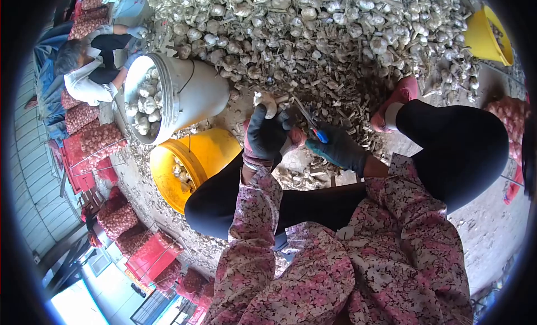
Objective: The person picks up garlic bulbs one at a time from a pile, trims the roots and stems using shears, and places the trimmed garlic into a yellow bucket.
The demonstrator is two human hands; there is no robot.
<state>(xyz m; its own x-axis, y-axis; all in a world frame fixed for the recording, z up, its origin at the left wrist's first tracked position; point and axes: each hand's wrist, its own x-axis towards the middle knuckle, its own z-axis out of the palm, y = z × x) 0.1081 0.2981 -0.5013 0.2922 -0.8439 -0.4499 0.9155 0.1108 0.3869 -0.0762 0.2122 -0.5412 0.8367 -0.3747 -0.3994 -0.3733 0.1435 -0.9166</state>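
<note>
A person in a pink floral top sat with knees raised in black trousers, seen from above through a rounded lens. The left hand [267, 136], in a dark glove, had its fingers [278, 119] curled around a garlic bulb [265, 103], held just above the left knee. The right hand [338, 149], in a teal glove, was closed around blue-handled scissors [309, 122], whose blades pointed toward the bulb (whether they touched it could not be told). Beyond the hands a big garlic pile [313, 28] covered the floor, with cut stems scattered at its near edge. Left of the hands stood a white bucket [193, 90] filled with bulbs, touching a yellow bucket [204, 154] holding only a few. A second yellow bucket [489, 37] stood at the far right of the pile. Beside the white bucket, another person [92, 67] in dark and white clothing bent over the heap. Red mesh sacks [98, 140] of garlic lay stacked along the left
</note>
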